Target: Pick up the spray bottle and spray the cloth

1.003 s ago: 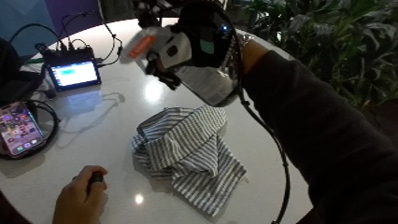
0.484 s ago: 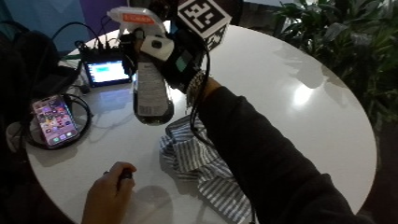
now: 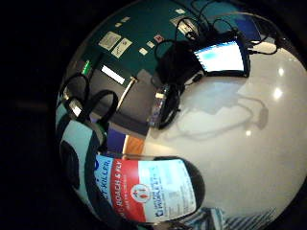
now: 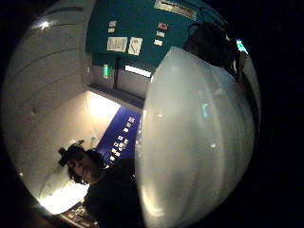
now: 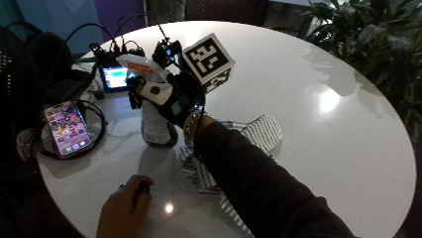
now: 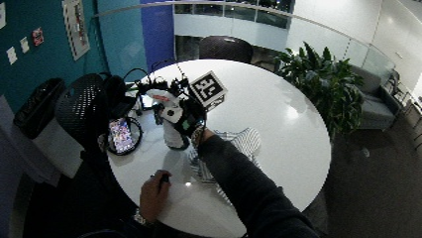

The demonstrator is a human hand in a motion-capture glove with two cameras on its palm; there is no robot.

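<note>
While the gloved right hand [image 5: 173,101] has its grip wrapped round the upright bottle [image 5: 157,126], whose base sits at the tabletop [image 5: 316,64] just beside the striped cloth [image 5: 254,134], pickup looks underway and spraying remains undone

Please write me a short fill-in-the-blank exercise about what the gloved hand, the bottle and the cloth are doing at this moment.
1. The gloved right hand grips the spray ____.
2. The striped cloth lies on the white ____.
3. The phone lies face up with its screen ____.
4. The bare hand rests near the table's ____.

Missing words: bottle; table; lit; edge
</note>
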